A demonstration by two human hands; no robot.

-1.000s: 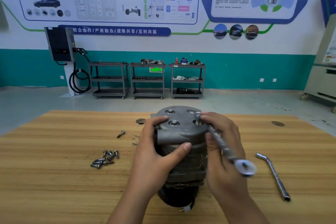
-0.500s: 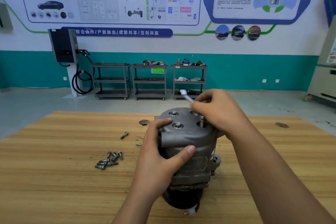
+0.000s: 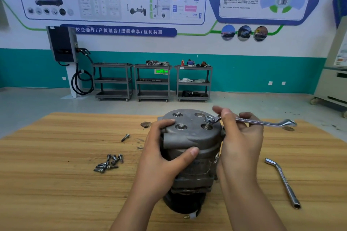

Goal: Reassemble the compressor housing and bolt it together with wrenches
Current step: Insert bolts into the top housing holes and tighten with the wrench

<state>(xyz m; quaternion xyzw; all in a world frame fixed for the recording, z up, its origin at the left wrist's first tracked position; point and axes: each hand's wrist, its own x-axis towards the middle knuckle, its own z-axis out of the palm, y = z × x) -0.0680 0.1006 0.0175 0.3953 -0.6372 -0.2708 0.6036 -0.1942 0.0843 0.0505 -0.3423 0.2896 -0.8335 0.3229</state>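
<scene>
A grey metal compressor housing [image 3: 193, 137] stands upright on the wooden table [image 3: 56, 184], black pulley end down. My left hand [image 3: 165, 157] grips its left side just under the top cover. My right hand [image 3: 238, 137] holds a silver ring wrench [image 3: 262, 122] whose ring end sits on a raised bolt [image 3: 208, 122] at the cover's right edge. The wrench handle points right. Two other bolts sit low in the cover.
Several loose bolts [image 3: 108, 163] lie in a pile left of the housing, and a single bolt [image 3: 124, 137] lies farther back. An angled socket wrench [image 3: 283, 182] lies on the table at the right. Shelving carts and a charger stand against the far wall.
My right hand has swung the wrench around the bolt: its handle pointed toward me, then away over the cover, and now points right. My left hand has kept its grip.
</scene>
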